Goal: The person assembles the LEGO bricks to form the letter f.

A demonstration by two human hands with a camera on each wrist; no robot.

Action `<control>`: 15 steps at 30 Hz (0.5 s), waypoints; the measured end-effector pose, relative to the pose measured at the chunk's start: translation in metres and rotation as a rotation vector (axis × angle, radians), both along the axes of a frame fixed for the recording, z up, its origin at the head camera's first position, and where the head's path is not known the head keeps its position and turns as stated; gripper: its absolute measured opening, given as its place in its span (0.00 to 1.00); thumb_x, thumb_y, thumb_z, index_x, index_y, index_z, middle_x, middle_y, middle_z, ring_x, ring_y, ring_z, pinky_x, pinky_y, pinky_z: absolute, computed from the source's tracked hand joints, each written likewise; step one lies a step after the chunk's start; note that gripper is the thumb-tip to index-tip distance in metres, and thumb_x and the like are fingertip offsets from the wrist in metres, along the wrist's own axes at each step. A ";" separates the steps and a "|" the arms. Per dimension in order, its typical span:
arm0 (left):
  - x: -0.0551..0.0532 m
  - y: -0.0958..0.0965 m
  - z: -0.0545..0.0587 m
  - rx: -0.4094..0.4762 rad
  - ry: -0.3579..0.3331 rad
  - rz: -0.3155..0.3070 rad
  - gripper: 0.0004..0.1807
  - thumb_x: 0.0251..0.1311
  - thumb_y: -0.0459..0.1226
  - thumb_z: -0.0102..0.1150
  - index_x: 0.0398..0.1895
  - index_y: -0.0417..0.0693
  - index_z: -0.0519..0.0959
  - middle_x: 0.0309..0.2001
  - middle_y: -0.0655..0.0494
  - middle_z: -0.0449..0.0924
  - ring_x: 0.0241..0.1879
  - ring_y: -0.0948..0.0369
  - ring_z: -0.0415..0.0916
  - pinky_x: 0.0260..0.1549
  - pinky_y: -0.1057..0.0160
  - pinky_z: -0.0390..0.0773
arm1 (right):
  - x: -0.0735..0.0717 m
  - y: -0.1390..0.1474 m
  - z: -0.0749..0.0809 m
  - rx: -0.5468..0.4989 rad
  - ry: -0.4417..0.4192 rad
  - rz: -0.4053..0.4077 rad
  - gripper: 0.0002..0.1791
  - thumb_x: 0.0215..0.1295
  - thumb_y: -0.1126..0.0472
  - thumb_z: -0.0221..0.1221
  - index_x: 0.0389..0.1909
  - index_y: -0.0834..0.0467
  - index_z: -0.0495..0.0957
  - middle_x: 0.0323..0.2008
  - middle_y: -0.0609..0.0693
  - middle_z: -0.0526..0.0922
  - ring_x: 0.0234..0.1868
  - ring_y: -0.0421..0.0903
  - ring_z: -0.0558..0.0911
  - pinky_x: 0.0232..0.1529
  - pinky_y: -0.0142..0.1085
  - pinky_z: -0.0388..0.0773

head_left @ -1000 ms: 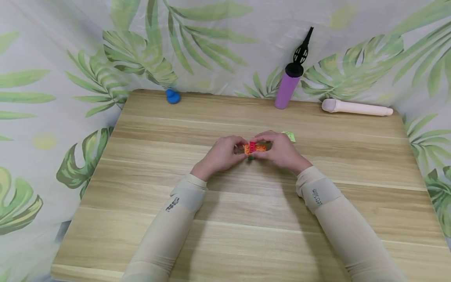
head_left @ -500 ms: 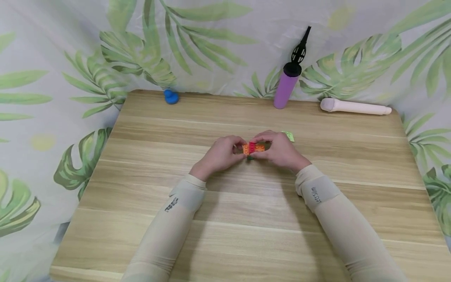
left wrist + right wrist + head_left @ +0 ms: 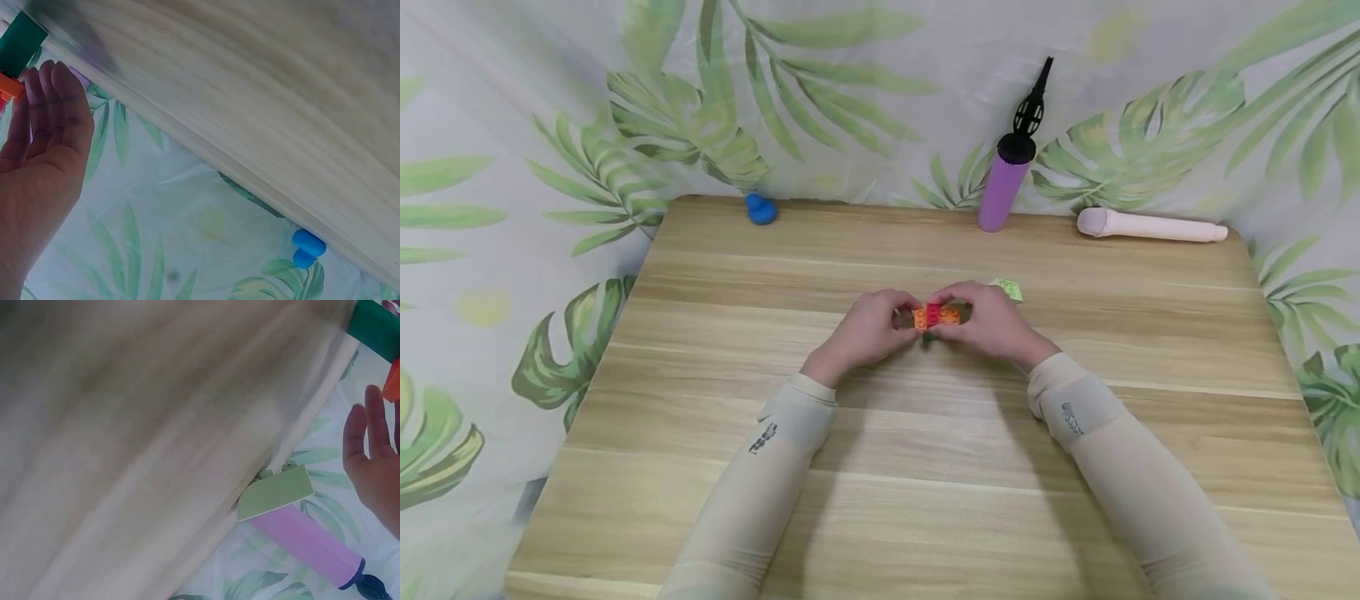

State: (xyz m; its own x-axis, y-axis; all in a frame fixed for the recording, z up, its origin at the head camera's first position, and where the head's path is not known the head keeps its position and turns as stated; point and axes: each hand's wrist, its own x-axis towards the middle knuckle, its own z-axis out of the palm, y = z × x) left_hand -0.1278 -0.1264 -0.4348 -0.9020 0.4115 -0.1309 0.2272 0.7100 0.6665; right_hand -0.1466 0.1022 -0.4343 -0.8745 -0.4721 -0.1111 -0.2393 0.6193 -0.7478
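Observation:
A small stack of toy building bricks stands at the table's middle: a red brick [image 3: 933, 314] on top, orange bricks [image 3: 951, 317] to either side, and a green brick [image 3: 928, 337] underneath. From the left, my left hand [image 3: 880, 323] pinches the orange end between thumb and fingers. My right hand [image 3: 989, 318] grips the red brick from the other side. Both wrist views show the green brick [image 3: 22, 45] at the bottom of the stack, touching the table in front of the fingers. The fingertips on the bricks are partly hidden.
A light green brick [image 3: 1009, 289] lies just behind my right hand. Along the back edge of the wooden table [image 3: 925, 467] are a blue toy duck [image 3: 762, 210], a purple hand pump [image 3: 1002, 187] leaning on the leaf-patterned cloth, and a pale pink microphone [image 3: 1153, 226].
Both hands keep their hold on the bricks with hardly any movement. The whole head view has shifted slightly, so everything sits a little farther left.

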 end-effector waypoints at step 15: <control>0.002 0.003 0.000 -0.009 -0.026 0.028 0.19 0.67 0.39 0.71 0.59 0.45 0.83 0.48 0.54 0.84 0.42 0.58 0.80 0.45 0.58 0.81 | -0.004 0.086 0.001 -0.103 -0.015 -0.217 0.27 0.67 0.57 0.73 0.65 0.59 0.79 0.62 0.56 0.84 0.63 0.55 0.81 0.61 0.53 0.78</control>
